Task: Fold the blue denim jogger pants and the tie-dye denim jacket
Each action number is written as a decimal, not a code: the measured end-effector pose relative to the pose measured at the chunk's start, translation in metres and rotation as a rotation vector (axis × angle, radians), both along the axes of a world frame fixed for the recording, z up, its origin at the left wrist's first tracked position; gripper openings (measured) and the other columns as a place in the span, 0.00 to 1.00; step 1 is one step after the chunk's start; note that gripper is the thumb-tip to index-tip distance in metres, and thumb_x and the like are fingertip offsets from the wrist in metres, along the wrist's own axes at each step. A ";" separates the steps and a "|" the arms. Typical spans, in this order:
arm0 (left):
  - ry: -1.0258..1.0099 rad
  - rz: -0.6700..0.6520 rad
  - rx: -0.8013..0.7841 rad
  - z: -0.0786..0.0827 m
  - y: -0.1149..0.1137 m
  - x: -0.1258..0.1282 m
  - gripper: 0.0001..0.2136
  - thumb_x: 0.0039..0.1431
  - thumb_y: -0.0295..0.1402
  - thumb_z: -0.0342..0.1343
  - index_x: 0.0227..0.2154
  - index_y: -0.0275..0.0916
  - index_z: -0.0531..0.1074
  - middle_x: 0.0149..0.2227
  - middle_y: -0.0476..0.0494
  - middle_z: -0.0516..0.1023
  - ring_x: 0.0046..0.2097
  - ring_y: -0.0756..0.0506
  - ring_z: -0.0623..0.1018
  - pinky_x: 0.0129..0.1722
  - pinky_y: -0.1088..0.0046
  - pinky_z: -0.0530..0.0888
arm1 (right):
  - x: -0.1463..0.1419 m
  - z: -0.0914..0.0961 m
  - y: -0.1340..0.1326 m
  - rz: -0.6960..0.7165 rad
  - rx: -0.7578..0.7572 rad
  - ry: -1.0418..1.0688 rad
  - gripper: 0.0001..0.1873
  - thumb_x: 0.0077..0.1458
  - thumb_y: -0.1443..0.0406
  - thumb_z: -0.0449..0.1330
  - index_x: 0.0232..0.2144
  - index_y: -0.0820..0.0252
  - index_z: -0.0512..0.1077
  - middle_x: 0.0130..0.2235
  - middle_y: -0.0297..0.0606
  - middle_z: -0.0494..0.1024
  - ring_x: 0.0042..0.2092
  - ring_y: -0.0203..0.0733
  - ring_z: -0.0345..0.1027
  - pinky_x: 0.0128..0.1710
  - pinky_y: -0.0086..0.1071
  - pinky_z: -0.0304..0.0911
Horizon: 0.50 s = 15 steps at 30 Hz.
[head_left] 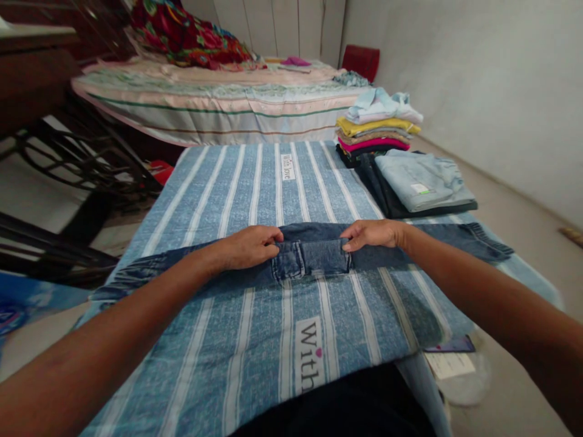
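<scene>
A pair of dark blue jeans (323, 256), doubled lengthwise into a long strip, lies across the striped cloth (255, 340) in front of me. A side pocket faces up near its middle. My left hand (252, 246) pinches the jeans just left of that pocket, fingers closed on the denim. To the right of the pocket, my right hand (371, 235) has thumb and fingers closed on the upper edge. The cuffed leg end reaches out to the right, while the left end passes behind my left forearm, which hides part of it.
At the back right stands a stack of folded clothes (378, 130), with folded light blue jeans (423, 182) on dark garments before it. Beyond is a bed (218, 112) with a red floral blanket (191, 36). A dark metal-framed stand (86, 158) is at left; a white wall (478, 67) at right.
</scene>
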<state>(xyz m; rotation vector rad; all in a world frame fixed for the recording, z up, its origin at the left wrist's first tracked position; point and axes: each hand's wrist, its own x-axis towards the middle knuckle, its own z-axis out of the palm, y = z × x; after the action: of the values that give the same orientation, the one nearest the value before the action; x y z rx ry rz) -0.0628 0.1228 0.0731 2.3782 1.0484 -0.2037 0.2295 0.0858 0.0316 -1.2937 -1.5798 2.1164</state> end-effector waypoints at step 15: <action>-0.377 -0.105 0.439 -0.048 -0.047 0.089 0.10 0.57 0.29 0.49 0.43 0.37 0.65 0.46 0.40 0.73 0.48 0.42 0.72 0.49 0.62 0.70 | 0.007 -0.026 0.016 -0.033 0.023 0.051 0.17 0.36 0.59 0.70 0.27 0.66 0.75 0.23 0.31 0.75 0.23 0.30 0.65 0.27 0.27 0.61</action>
<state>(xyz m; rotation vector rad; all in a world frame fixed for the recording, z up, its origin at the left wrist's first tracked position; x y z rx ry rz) 0.0266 0.0755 0.0253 2.7108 0.8507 0.4689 0.2364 0.1020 0.0061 -1.2395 -1.5472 2.0887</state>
